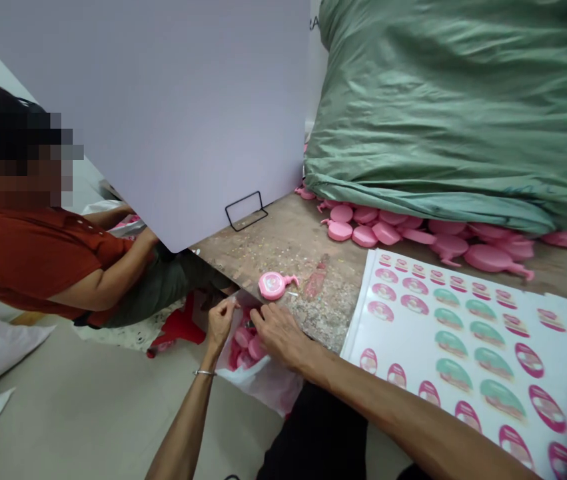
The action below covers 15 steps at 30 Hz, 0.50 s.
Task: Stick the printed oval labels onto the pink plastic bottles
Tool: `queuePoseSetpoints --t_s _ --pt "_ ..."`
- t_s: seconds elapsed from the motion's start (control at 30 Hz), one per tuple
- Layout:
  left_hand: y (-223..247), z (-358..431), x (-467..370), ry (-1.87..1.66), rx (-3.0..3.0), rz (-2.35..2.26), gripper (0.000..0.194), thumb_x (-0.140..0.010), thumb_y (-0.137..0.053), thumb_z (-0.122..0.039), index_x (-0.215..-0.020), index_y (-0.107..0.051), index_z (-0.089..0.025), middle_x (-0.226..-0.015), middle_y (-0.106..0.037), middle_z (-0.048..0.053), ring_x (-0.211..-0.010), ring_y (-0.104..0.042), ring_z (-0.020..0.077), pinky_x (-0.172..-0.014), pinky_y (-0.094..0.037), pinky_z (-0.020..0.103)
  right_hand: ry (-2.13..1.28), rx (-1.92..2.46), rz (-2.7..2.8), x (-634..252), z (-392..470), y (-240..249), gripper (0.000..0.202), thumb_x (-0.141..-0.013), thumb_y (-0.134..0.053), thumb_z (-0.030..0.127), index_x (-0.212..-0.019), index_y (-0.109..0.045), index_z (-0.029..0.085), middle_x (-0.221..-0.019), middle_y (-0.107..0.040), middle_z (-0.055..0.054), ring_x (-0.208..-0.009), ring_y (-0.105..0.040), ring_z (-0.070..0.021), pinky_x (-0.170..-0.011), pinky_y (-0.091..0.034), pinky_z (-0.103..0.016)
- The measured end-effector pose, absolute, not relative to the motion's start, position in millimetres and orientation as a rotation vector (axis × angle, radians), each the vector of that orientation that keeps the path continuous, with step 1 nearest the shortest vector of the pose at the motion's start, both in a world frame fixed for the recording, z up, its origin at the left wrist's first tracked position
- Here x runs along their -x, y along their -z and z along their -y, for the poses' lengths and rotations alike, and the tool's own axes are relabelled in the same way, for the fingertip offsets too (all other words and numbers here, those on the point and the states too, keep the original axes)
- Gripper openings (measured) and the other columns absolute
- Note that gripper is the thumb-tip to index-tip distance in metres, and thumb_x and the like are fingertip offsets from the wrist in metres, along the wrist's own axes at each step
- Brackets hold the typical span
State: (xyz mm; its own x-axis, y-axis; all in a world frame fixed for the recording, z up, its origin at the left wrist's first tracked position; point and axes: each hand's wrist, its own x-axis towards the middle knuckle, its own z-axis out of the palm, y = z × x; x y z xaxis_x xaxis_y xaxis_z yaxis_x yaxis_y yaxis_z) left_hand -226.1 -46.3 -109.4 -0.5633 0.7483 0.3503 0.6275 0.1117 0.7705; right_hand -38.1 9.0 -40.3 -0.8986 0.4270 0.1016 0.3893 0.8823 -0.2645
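A white plastic bag [263, 383] with pink bottles [246, 348] inside hangs open at the table's near edge. My left hand [222, 320], wearing a thin bracelet, is closed in a pinch at the bag's left rim; what its fingertips hold is too small to name. Over the right side of the opening, my right hand [278, 333] reaches from the table edge, its fingers bent and their tips partly hidden. One pink bottle with a round label [272, 285] lies on the table just beyond my hands.
A large white board [188, 113] stands on the table [263, 240]. Sticker sheets [413, 347] lie at right. Behind them, pink bottles [448, 247] spill from under a green sack [443, 113]. At left sits a person in an orange shirt [28, 260], near a red object [180, 327].
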Motion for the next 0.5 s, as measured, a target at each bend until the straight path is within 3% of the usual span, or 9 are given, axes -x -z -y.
queuePoseSetpoints --t_s 0.1,0.2,0.3,0.4,0.5 --pt "92 26 211 -1.479 -1.470 -2.283 0.031 -0.086 -0.052 -0.042 -0.093 -0.068 -0.016 -0.095 -0.068 0.009 -0.094 -0.061 0.0212 -0.087 -0.046 0.034 -0.488 0.689 2.821 16 -13 21 0.029 -0.084 -0.059 0.025 -0.112 -0.055 0.016 -0.110 -0.059 -0.012 -0.102 -0.054 -0.0254 -0.083 -0.045 -0.037" --pt "65 -8 193 -1.215 -1.856 -2.146 0.047 -0.078 -0.065 -0.042 -0.119 -0.060 -0.020 -0.124 -0.059 0.011 -0.120 -0.049 0.0260 -0.102 -0.037 0.041 -0.640 0.802 2.738 -14 -20 2 0.030 -0.086 -0.057 0.029 -0.114 -0.057 0.019 -0.105 -0.062 -0.009 -0.097 -0.058 -0.0236 -0.082 -0.045 -0.035" --pt "52 -20 179 -0.948 -2.132 -1.935 0.043 -0.082 -0.060 -0.038 -0.121 -0.059 -0.020 -0.120 -0.060 0.012 -0.113 -0.054 0.0256 -0.097 -0.043 0.040 -0.716 0.928 2.660 -53 -28 -9 0.026 -0.086 -0.055 0.027 -0.111 -0.060 0.020 -0.099 -0.064 -0.007 -0.093 -0.060 -0.0223 -0.079 -0.046 -0.033" --pt "70 10 182 -0.974 -2.168 -2.003 0.037 -0.087 -0.054 -0.036 -0.120 -0.059 -0.021 -0.120 -0.059 0.012 -0.113 -0.054 0.0254 -0.097 -0.044 0.041 -0.716 1.070 2.497 -101 -39 -13 0.025 -0.086 -0.055 0.027 -0.110 -0.061 0.021 -0.100 -0.066 -0.006 -0.094 -0.061 -0.0208 -0.080 -0.046 -0.031" --pt "108 58 199 -1.149 -2.096 -2.230 0.042 -0.082 -0.057 -0.039 -0.121 -0.059 -0.025 -0.119 -0.060 0.011 -0.112 -0.055 0.0295 -0.097 -0.044 0.046 -0.730 1.251 2.319 -154 -59 -10 0.024 -0.088 -0.053 0.032 -0.106 -0.064 0.022 -0.101 -0.069 -0.005 -0.091 -0.063 -0.0191 -0.080 -0.046 -0.030"
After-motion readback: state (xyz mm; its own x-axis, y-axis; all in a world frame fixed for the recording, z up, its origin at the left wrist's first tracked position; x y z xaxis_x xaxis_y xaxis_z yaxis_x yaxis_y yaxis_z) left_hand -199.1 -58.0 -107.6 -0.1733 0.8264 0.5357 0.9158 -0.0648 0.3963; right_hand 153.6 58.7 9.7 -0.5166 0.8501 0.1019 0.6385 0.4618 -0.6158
